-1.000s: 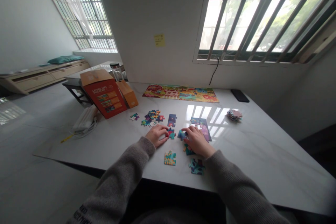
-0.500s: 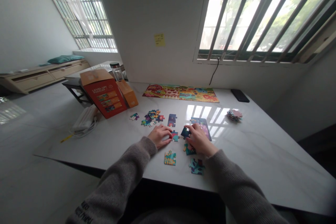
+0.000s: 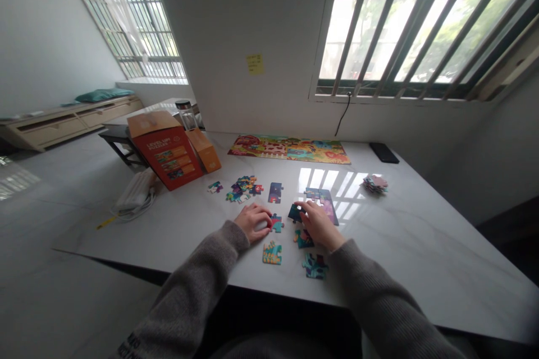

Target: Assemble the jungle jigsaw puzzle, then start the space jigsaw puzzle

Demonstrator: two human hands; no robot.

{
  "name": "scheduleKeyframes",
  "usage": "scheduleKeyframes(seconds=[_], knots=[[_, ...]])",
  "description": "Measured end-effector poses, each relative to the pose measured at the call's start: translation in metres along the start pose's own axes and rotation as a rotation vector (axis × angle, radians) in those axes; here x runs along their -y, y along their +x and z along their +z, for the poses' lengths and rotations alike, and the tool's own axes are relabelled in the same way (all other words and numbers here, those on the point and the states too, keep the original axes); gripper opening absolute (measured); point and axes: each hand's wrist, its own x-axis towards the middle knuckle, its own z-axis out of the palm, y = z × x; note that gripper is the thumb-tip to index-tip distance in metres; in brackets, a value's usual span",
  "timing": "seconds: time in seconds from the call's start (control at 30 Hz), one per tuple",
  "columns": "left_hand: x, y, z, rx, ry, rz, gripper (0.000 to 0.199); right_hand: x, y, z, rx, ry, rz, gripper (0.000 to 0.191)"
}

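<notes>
My left hand (image 3: 252,223) rests on the white marble table (image 3: 421,247), its fingertips against a teal jigsaw piece (image 3: 276,223). My right hand (image 3: 320,225) pinches a dark teal jigsaw piece (image 3: 296,213) on the table. Under that palm's far side lies a joined purple section of puzzle (image 3: 323,205). Just below the right hand sits a loose teal piece (image 3: 303,239). Two larger joined clusters, one orange-teal (image 3: 272,253) and one teal (image 3: 315,266), lie nearer me. A purple joined strip (image 3: 275,192) stands beyond my left hand.
Loose pieces (image 3: 242,189) and a stack (image 3: 374,184) lie on the table. Beyond them are an assembled puzzle (image 3: 289,150), an orange puzzle box (image 3: 164,157), a black phone (image 3: 384,152), and a glass bottle (image 3: 186,115). A white cable bundle (image 3: 135,195) sits at the left edge.
My left hand has drawn slightly toward me, and the teal piece at its fingertips has shifted with it. My right hand still has the dark piece, with little movement.
</notes>
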Motion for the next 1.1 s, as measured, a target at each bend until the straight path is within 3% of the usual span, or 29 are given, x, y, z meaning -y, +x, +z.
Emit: scheduleKeyframes(seconds=[0.27,0.5,0.63,0.9,1.1], knots=[[-0.003,-0.014,-0.002,-0.007,-0.041,0.000,0.009,0.008,-0.001,0.003,0.034,-0.115,-0.048,0.039],[0.002,-0.014,-0.001,-0.179,-0.087,-0.007,0.014,0.006,0.000,-0.008,-0.028,-0.086,-0.027,0.032],[0.001,-0.013,-0.001,-0.119,-0.015,-0.034,0.012,0.013,-0.001,-0.006,0.066,-0.169,0.014,0.035],[-0.002,-0.012,-0.003,-0.110,-0.007,-0.029,0.013,0.022,-0.002,-0.007,0.161,-0.161,0.052,0.025],[-0.001,-0.011,-0.002,-0.135,-0.027,-0.036,0.013,0.021,-0.004,-0.003,0.135,-0.178,0.042,0.056]])
